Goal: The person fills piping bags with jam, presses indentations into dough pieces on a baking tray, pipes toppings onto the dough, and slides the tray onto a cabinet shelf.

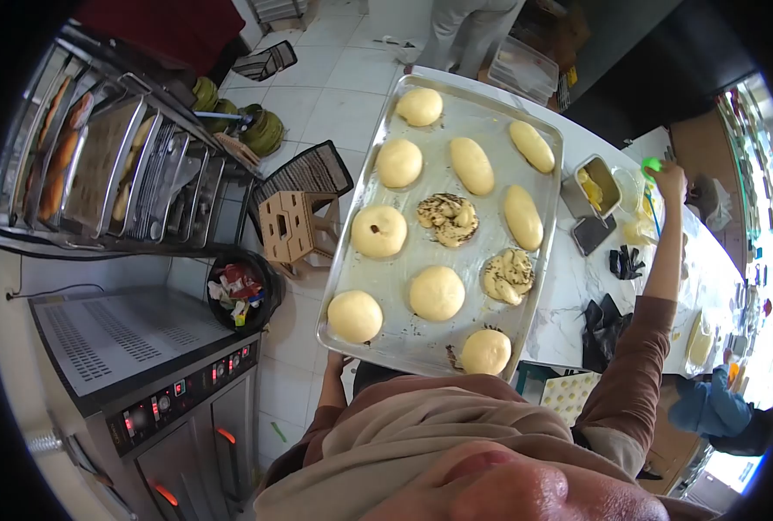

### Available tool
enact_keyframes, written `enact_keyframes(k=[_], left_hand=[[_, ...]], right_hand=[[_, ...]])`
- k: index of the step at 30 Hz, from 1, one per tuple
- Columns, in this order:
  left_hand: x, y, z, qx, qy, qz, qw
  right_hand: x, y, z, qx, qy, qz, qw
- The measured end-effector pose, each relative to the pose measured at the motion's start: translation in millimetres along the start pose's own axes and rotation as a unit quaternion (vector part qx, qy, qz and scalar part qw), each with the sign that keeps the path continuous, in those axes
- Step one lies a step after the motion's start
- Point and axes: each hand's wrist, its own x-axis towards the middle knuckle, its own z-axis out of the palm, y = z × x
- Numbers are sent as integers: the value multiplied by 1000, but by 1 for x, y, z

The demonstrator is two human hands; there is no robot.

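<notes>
A metal baking tray spreads out in front of me, partly over the marble table. It bears several pale dough pieces: round buns, long rolls and speckled twists. At the tray's near left corner, my left hand grips it from below, its fingers partly hidden by the rim. My right hand reaches far across the table, closed on a bright green thing whose kind I cannot make out. Close by are a thin blue handle and a metal tin with yellow contents.
Left of me are an oven, a rack of trays, a bin and a wooden stool. Black plastic lies on the marble table. One person's legs show ahead; another person's blue sleeve is at right.
</notes>
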Motion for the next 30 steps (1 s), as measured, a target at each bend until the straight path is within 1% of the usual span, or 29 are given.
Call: enact_keyframes(k=[1, 2, 4, 5, 6, 7, 8, 9, 10, 12, 15, 18, 21, 24, 28, 30], left_hand=[[1, -4, 1, 3, 0, -20, 1000], [2, -8, 1, 6, -1, -41, 999], [11, -24, -7, 27, -21, -74, 997], [10, -26, -9, 15, -4, -85, 996], [7, -27, -11, 3, 13, -96, 995], [4, -25, -13, -8, 30, -105, 994], [3, -24, -18, -13, 44, -113, 993], [1, -22, -21, -27, 46, -109, 993], [0, -20, -24, -40, 49, -105, 992], [0, -21, -29, -61, 46, -89, 993], [4, -19, -34, -84, 52, -71, 993], [-1, -15, -24, -97, 58, -42, 993], [-1, -13, -19, -99, 51, -63, 992], [-1, -16, -15, -103, 46, -74, 991], [5, -20, -17, -101, 45, -101, 989], [5, -19, -18, -96, 54, -97, 989]], right_hand=[[5, -17, -9, 19, 12, -41, 999], [-6, -54, -26, 61, 53, -92, 993], [-32, -134, -55, 184, -14, -143, 972], [-38, -165, -52, 211, -50, -161, 963], [-46, -193, -44, 240, -62, -179, 952], [-59, -225, -39, 286, -108, -209, 929], [-70, -253, -27, 261, -116, -249, 926], [-84, -280, -16, 269, -136, -268, 915], [-93, -303, 1, 291, -166, -273, 902], [-111, -339, 22, 281, -209, -302, 886], [-124, -371, 57, 288, -168, -346, 877], [-126, -381, 65, 270, -167, -351, 881], [-129, -388, 68, 234, -186, -364, 882], [-130, -392, 77, 195, -165, -386, 886], [-131, -399, 81, 150, -193, -377, 893], [-131, -402, 82, 137, -208, -371, 894]])
